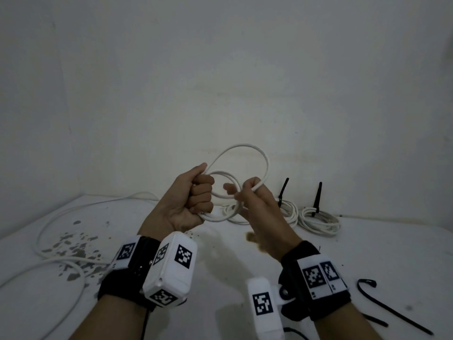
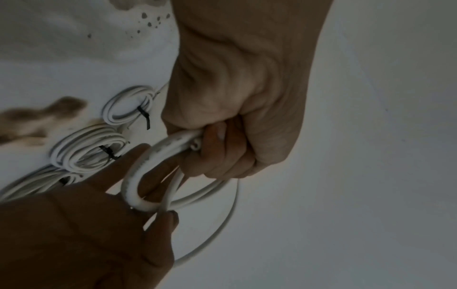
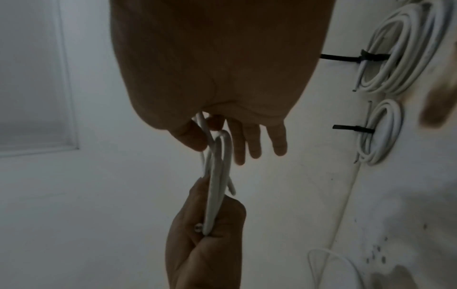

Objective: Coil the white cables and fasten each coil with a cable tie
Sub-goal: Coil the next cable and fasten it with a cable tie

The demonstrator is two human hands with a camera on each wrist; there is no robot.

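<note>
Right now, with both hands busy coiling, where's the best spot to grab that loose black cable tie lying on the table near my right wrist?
Take the loose cable tie by its long straight strip, from above with the right hand. It lies flat on the table with a hooked end farthest from you; the straight middle probably gives the cleanest pinch.

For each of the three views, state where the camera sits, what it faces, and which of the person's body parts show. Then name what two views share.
Head: worn on the head, looking forward and down at the left hand and right hand coiling the white cable; both forearms show.
Left wrist: looks along the left hand; the right hand's fingers enter from below.
Right wrist: looks along the right hand; the left hand grips below.
Shared: all three views show the tied coils on the table.
</note>
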